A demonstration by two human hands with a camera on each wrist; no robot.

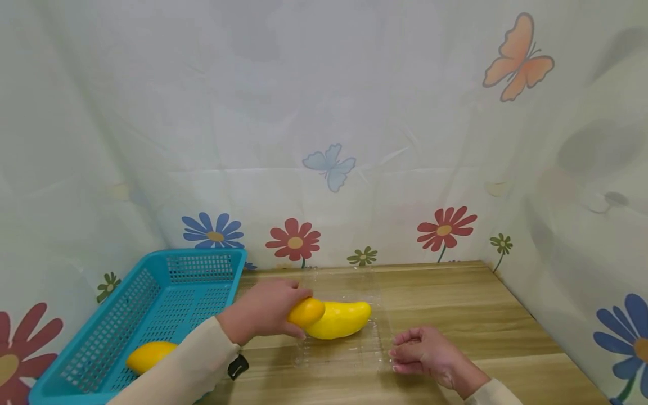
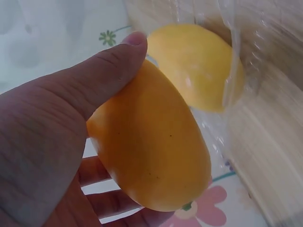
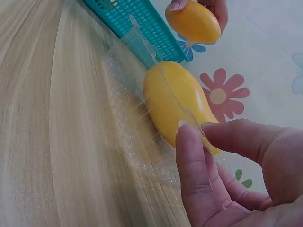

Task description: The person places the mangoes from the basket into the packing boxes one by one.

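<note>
My left hand grips an orange-yellow mango, thumb along one side and fingers round the other, as the left wrist view shows. It holds the fruit over the left part of a clear plastic container. A larger, brighter yellow mango lies in that container, its left end hidden behind the held one in the head view. At the container's right edge is my right hand. The right wrist view shows its thumb and fingertips pinching the thin plastic rim.
A turquoise basket with perforated sides stands at the left, another orange-yellow mango inside it, partly behind the left sleeve. The wood-grain table meets a flower-printed curtain at the back and right.
</note>
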